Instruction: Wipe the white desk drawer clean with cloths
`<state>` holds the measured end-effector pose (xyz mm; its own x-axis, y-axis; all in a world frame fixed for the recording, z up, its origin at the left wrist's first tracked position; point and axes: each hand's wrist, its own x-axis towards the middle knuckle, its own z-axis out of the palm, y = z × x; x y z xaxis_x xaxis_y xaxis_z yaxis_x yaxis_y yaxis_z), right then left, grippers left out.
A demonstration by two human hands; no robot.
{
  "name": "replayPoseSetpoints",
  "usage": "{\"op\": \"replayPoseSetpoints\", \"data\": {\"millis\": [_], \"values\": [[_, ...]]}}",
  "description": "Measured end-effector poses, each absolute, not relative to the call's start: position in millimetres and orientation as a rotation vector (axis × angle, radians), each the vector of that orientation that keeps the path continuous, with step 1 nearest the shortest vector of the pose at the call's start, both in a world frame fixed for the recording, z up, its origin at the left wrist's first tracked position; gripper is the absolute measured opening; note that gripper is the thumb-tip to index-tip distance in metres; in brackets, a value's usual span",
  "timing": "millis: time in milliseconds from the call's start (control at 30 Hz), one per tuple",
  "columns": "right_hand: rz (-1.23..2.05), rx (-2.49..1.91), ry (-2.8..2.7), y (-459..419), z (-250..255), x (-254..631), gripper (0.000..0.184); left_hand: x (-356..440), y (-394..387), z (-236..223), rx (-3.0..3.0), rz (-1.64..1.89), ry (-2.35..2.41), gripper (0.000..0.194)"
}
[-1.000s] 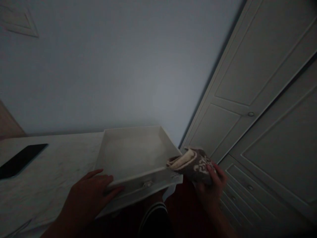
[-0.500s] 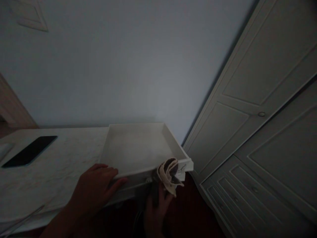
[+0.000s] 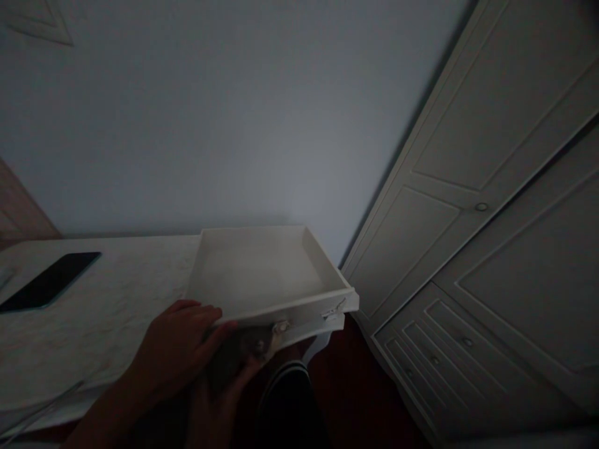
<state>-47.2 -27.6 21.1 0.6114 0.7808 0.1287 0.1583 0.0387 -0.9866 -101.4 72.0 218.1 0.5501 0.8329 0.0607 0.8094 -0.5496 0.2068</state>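
A shallow white drawer sits at the right end of the pale tabletop. My left hand is closed over the near left part of its rim, thumb along the front panel. Low against that panel, my right hand holds a cloth, dark grey with a beige edge, blurred and partly in shadow. A small ornament shows on the panel's right end.
On the tabletop to the left lies a dark tablet or phone. A cable runs near the front edge. White cupboards with round knobs stand on the right. My knee is below the drawer.
My right hand has swept the cloth left along the drawer's front panel, from the right end towards my left hand. The left hand keeps its hold. The view has shifted slightly.
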Motion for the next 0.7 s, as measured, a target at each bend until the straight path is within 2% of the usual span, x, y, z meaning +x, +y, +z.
{"op": "replayPoseSetpoints", "data": {"millis": [100,133,267,300,367,467,567,633,700], "values": [[0.607,-1.515,-0.857,-20.3,41.7,-72.2,0.112,-106.1,73.2,221.0,2.588,0.209,1.322,0.061],[0.596,-1.500,-0.888,-17.2,53.5,-71.6,0.110,-107.9,73.8,221.3,2.571,0.219,1.292,0.061],[0.407,-1.277,-1.227,-10.3,108.4,-14.6,0.065,-110.7,74.8,218.4,2.551,0.263,1.259,0.061],[0.277,-1.265,-1.307,-10.6,119.8,9.8,0.057,-110.2,74.5,216.8,2.570,0.259,1.283,0.060],[-0.009,-1.346,-1.463,-12.7,135.4,63.8,0.054,-108.6,73.6,212.9,2.618,0.248,1.350,0.061],[-0.308,-1.557,-1.507,-17.4,138.8,146.8,0.056,-107.9,74.0,205.7,2.661,0.244,1.429,0.069],[-0.433,-1.692,-1.394,-20.8,124.2,217.7,0.051,-108.5,77.3,199.2,2.673,0.233,1.437,0.075],[-0.427,-1.695,-1.260,-21.5,112.0,247.7,0.049,-108.1,79.6,196.0,2.685,0.232,1.442,0.076],[-0.335,-1.702,-1.126,-21.0,102.5,256.8,0.054,-107.4,80.9,193.1,2.695,0.243,1.458,0.076]]}}
